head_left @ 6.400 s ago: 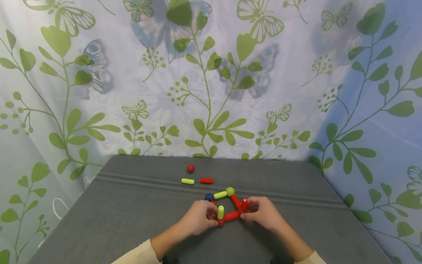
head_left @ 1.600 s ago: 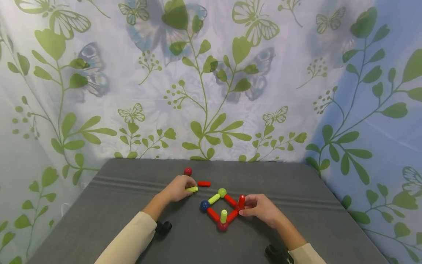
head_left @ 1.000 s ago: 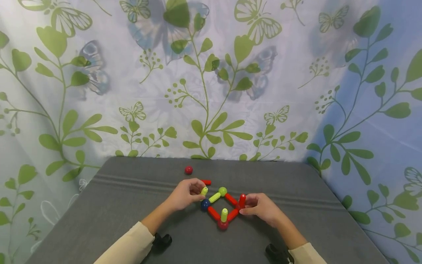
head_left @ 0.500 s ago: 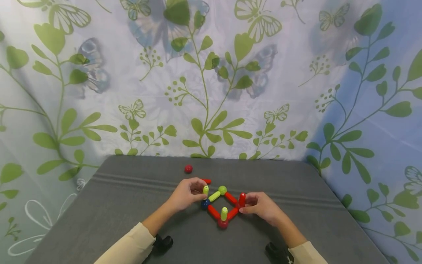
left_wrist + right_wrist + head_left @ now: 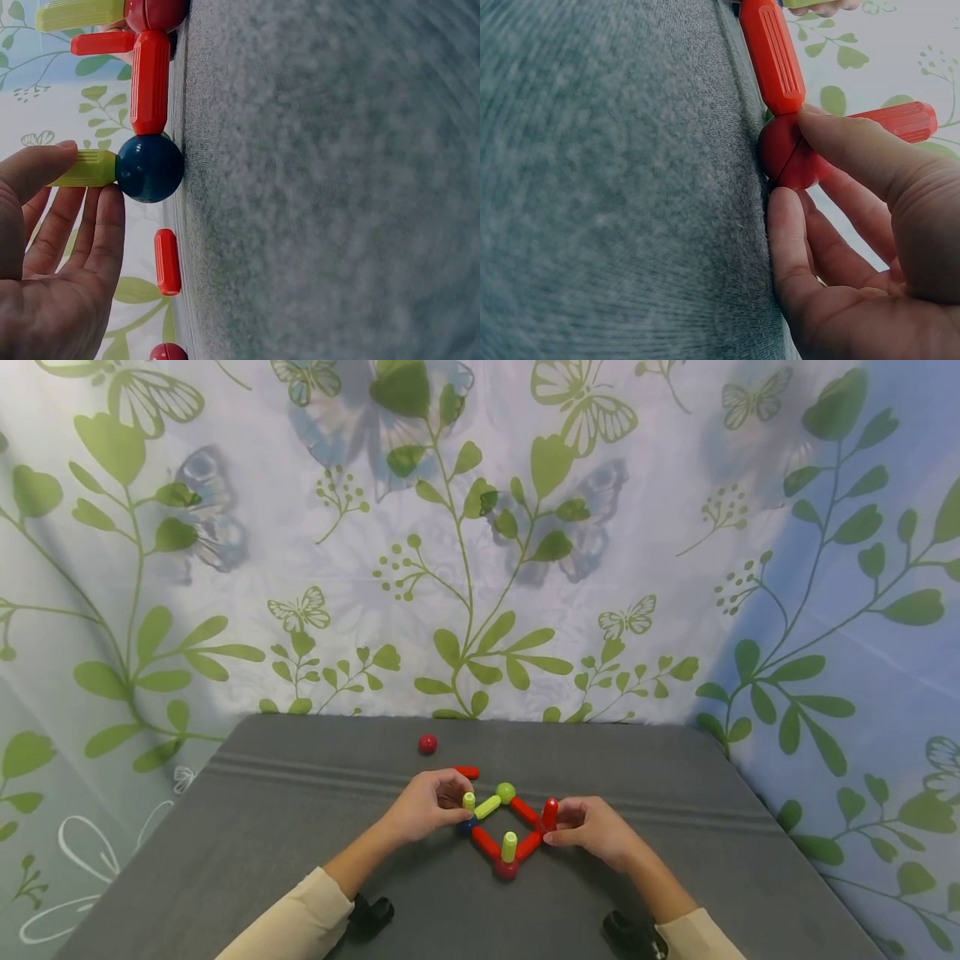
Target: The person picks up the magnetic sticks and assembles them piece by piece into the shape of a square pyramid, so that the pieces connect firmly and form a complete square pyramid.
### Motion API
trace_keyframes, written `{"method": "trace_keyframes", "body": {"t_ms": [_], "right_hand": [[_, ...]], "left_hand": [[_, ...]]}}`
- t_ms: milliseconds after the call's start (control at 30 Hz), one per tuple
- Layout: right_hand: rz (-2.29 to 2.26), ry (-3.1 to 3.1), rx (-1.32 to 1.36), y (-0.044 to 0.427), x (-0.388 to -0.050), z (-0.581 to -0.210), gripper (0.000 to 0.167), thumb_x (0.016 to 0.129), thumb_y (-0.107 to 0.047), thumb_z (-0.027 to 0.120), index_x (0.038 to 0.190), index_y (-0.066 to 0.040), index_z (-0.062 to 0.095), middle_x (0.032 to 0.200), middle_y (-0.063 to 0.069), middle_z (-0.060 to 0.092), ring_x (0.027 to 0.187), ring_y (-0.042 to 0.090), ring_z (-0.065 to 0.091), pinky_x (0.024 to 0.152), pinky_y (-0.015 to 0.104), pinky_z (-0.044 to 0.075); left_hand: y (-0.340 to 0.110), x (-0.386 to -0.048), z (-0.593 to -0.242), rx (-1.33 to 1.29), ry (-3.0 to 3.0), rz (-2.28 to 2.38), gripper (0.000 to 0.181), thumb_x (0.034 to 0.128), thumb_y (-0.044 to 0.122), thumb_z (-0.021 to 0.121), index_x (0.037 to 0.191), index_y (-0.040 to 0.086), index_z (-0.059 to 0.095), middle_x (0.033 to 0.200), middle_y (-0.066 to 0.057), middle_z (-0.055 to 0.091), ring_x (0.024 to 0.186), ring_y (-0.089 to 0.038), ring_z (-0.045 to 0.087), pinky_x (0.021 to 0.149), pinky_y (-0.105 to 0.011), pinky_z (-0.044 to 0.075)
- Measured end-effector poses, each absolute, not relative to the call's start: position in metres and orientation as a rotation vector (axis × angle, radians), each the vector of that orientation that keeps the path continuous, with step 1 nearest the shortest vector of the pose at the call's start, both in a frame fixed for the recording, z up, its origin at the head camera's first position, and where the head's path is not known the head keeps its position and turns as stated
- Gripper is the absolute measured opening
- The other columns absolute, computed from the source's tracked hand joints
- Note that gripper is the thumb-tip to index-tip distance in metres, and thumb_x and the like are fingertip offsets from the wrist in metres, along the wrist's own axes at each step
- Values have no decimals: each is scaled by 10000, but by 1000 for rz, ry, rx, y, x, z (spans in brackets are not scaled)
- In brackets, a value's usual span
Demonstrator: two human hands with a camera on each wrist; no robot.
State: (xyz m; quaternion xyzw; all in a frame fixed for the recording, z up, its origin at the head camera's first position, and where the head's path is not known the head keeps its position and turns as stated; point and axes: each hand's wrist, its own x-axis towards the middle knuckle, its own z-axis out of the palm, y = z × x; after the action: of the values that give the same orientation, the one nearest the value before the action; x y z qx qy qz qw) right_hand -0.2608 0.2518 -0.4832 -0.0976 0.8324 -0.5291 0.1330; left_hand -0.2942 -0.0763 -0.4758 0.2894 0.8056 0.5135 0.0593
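A four-sided frame of magnetic sticks and balls lies on the table. My left hand (image 5: 429, 808) pinches a yellow-green magnetic stick (image 5: 86, 168) between thumb and fingers; its end touches the blue ball (image 5: 150, 169) at the left corner. My right hand (image 5: 596, 828) holds the red ball (image 5: 787, 154) at the right corner, from which a red stick (image 5: 551, 814) stands up. At the near corner, another red ball (image 5: 506, 869) carries an upright yellow-green stick (image 5: 510, 847). A green ball (image 5: 506, 792) forms the far corner. In the head view, left fingers partly cover the blue ball.
Behind my left hand lies a loose red stick (image 5: 468, 772), partly hidden in the head view. A loose red ball (image 5: 427, 743) sits farther back on the grey table (image 5: 300, 768). A leaf-and-butterfly curtain (image 5: 480, 568) hangs behind the table.
My left hand has picked up the loose yellow-green stick, carried it toward me and right, turned it upright and lowered it onto the blue ball. My right hand has stayed at the right corner.
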Motion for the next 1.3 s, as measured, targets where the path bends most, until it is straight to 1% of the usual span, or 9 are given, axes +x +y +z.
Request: {"method": "trace_keyframes", "body": {"t_ms": [200, 400, 533, 733, 833, 967, 1067, 1167, 1300], "right_hand": [[-1535, 2413, -268, 251, -262, -483, 399, 827, -154, 862, 1172, -11, 722, 1083, 84, 752, 954, 193, 654, 814, 288, 547], [-1542, 2410, -264, 251, -263, -484, 397, 821, -170, 869, 1163, -22, 730, 1060, 71, 751, 949, 201, 651, 808, 286, 555], [-1547, 2402, -270, 251, -263, -483, 390, 827, -165, 863, 1165, -22, 732, 1060, 73, 750, 944, 200, 647, 806, 279, 557], [-1569, 2430, -243, 246, -257, -482, 434, 838, -154, 851, 1214, 4, 702, 1120, 111, 740, 964, 205, 656, 809, 283, 560], [-1614, 2477, -170, 240, -249, -483, 476, 838, -122, 844, 1259, 14, 668, 1172, 141, 726, 999, 221, 678, 812, 282, 561], [-1705, 2579, 42, 225, -234, -483, 465, 832, -87, 839, 1244, -5, 641, 1150, 141, 696, 980, 207, 667, 763, 268, 541], [-1715, 2627, 151, 212, -220, -481, 425, 822, -118, 851, 1177, -36, 632, 1085, 124, 646, 911, 194, 612, 704, 265, 506], [-1653, 2602, 77, 203, -205, -479, 416, 817, -173, 861, 1145, -62, 632, 1091, 112, 611, 879, 192, 577, 675, 273, 489], [-1572, 2566, -133, 195, -194, -480, 418, 809, -203, 872, 1143, -79, 653, 1126, 96, 615, 880, 186, 599, 675, 259, 516]], "left_hand": [[-76, -296, -477, 892, 2461, 1543, 205, 885, 101, 802, 1047, 155, 689, 1000, 1, 710, 901, -121, 678, 788, -253, 576], [-76, -297, -475, 876, 2480, 1516, 195, 890, 108, 799, 1045, 154, 690, 995, -13, 706, 887, -131, 670, 786, -243, 571], [-77, -297, -472, 878, 2480, 1473, 193, 891, 109, 799, 1050, 134, 691, 1005, -23, 707, 914, -148, 673, 799, -248, 577], [-76, -303, -471, 894, 2489, 1256, 253, 866, 100, 819, 1090, 101, 702, 1016, -12, 712, 950, -159, 684, 859, -323, 589], [-75, -305, -472, 900, 2502, 1160, 272, 844, 90, 835, 1086, 90, 710, 1014, -17, 717, 939, -161, 690, 856, -353, 582], [-75, -301, -474, 888, 2563, 1096, 247, 829, 99, 848, 1035, 109, 711, 972, -9, 706, 885, -143, 671, 798, -341, 563], [-75, -291, -475, 857, 2603, 1095, 236, 813, 120, 862, 1004, 113, 724, 938, -3, 693, 839, -125, 642, 746, -310, 546], [-74, -278, -475, 820, 2638, 1123, 237, 784, 128, 883, 967, 104, 733, 892, 4, 683, 787, -107, 607, 698, -274, 523], [-72, -264, -474, 778, 2656, 1174, 244, 754, 124, 902, 912, 108, 719, 825, 14, 674, 732, -77, 567, 660, -241, 492]]}}
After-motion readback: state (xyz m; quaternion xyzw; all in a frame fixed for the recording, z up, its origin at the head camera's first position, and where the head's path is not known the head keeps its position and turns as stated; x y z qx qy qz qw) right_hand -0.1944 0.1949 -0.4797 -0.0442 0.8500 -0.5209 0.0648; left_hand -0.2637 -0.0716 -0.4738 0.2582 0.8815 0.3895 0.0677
